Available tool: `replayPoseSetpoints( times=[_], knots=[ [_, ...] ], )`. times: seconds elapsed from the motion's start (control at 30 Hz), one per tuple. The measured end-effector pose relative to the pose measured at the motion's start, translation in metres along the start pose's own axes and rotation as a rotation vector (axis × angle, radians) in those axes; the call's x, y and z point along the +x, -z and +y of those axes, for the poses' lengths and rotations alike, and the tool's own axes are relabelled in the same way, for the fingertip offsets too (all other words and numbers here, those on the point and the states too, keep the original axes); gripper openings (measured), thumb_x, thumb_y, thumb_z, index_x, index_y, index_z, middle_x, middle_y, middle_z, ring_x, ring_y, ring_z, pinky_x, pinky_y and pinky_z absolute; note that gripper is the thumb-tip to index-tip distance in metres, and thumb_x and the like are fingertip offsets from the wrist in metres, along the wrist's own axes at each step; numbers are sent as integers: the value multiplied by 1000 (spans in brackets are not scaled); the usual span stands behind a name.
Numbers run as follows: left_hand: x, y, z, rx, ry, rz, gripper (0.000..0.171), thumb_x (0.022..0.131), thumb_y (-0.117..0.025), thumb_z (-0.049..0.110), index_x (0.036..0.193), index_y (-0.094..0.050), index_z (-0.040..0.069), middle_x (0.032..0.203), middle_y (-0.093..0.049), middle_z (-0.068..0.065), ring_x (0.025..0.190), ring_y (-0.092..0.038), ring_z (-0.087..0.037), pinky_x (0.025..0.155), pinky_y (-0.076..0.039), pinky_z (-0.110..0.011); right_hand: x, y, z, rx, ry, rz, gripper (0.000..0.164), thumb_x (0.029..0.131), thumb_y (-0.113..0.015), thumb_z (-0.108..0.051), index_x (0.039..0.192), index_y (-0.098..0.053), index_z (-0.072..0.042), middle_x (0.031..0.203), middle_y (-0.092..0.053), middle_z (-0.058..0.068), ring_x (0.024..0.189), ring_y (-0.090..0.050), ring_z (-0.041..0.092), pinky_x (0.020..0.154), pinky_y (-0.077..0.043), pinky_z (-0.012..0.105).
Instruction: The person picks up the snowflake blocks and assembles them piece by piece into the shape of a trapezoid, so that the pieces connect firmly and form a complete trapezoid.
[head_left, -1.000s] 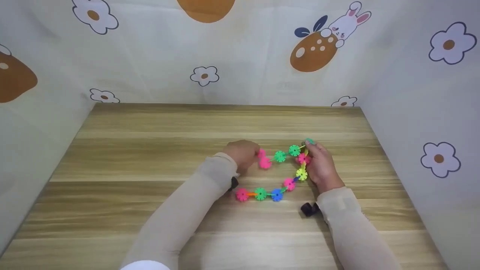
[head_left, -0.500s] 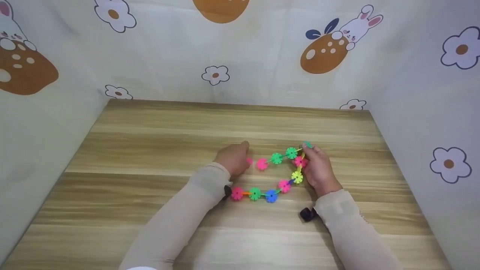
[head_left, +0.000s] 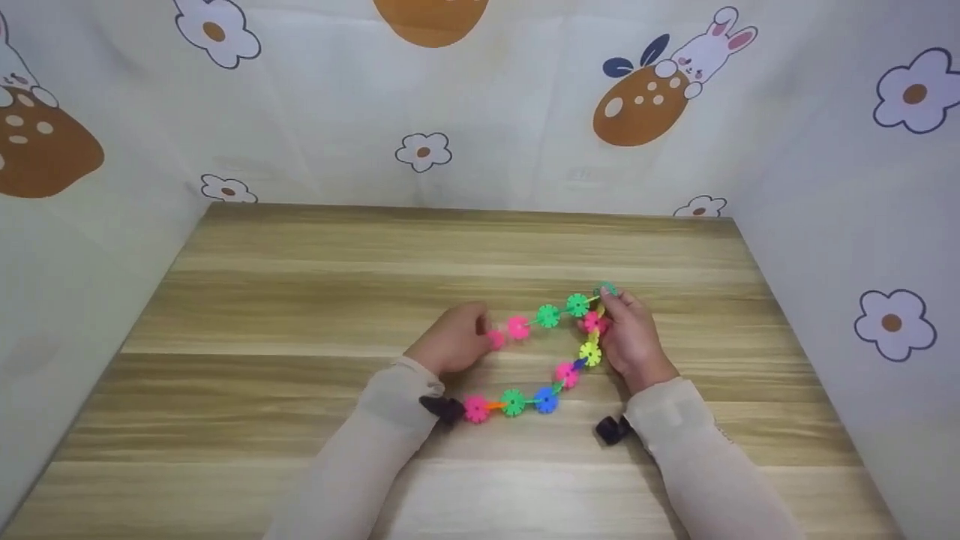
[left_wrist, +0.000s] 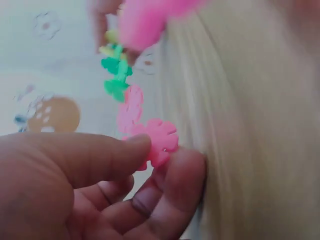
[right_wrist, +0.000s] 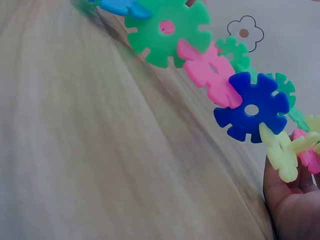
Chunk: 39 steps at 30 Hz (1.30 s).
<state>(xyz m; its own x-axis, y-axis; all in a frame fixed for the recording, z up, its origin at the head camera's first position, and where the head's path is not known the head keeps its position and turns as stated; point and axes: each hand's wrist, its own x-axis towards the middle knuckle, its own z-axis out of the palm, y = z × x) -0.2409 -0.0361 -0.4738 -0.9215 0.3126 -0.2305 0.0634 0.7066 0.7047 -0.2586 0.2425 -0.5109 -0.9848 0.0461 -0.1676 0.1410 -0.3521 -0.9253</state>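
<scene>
A long chain of slotted snowflake discs in pink, green, blue and yellow curves in an open loop in the head view. My left hand (head_left: 454, 337) pinches a pink snowflake disc (left_wrist: 164, 139) between thumb and fingers at the upper left end. Just beyond it an edge-on pink disc (left_wrist: 131, 107) meets it; how firmly they join I cannot tell. My right hand (head_left: 636, 337) grips the chain at its right bend, near a green disc (head_left: 606, 289) and a yellow disc (right_wrist: 281, 150). The lower end finishes with a pink disc (head_left: 477, 409), close to the left wrist.
The chain is over a wood-grain table (head_left: 300, 285). Patterned cloth walls (head_left: 510, 112) stand at the back and both sides. Black wrist mounts sit at the left wrist (head_left: 444, 409) and at the right wrist (head_left: 612, 430).
My left hand drew the pink disc left, then moved lower and turned so its thumb side shows. The lower end of the chain dropped slightly. My right hand keeps its grip.
</scene>
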Motion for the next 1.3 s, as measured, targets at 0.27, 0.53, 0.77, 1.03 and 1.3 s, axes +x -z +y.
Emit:
replayPoseSetpoints(
  times=[0.27, 0.53, 0.77, 1.03, 1.3],
  knots=[
    [-7, -4, -1, -149, -30, -14, 12, 104, -64, 12, 95, -55, 11, 73, -65, -3, 64, -57, -15, 58, -43, -30, -3, -1, -1, 2, 11, -36, 19, 113, -49, -20, 103, -56, -6, 94, -60, 1, 84, -65, 12, 77, -61, 30],
    [-6, -8, 1, -155, -78, 28, 15, 103, -65, 12, 94, -53, 11, 74, -67, -5, 64, -58, -14, 60, -46, -29, 1, 0, -2, 24, -2, -9, 20, 113, -47, -20, 103, -56, -5, 91, -61, 1, 83, -64, 13, 80, -61, 33],
    [-5, -9, 5, -156, -67, 33, 16, 105, -63, 14, 93, -53, 12, 79, -70, -9, 63, -53, -14, 58, -45, -29, 1, 3, -1, 40, -5, 7, 20, 113, -47, -20, 102, -55, -6, 95, -60, 2, 85, -63, 14, 80, -61, 33],
    [-5, -10, 6, -182, -51, 40, 16, 106, -61, 13, 92, -52, 12, 81, -68, -7, 62, -53, -14, 57, -46, -28, -1, 5, 1, 23, -1, 16, 20, 113, -46, -20, 101, -51, -5, 94, -58, 2, 83, -63, 13, 78, -61, 33],
    [-7, -6, 2, -206, -60, 70, 13, 104, -61, 8, 94, -52, 11, 86, -69, -7, 66, -55, -16, 59, -47, -29, 1, -1, 2, -3, 0, 2, 20, 113, -47, -19, 99, -51, -6, 96, -56, 4, 83, -59, 13, 75, -58, 29]
  ],
)
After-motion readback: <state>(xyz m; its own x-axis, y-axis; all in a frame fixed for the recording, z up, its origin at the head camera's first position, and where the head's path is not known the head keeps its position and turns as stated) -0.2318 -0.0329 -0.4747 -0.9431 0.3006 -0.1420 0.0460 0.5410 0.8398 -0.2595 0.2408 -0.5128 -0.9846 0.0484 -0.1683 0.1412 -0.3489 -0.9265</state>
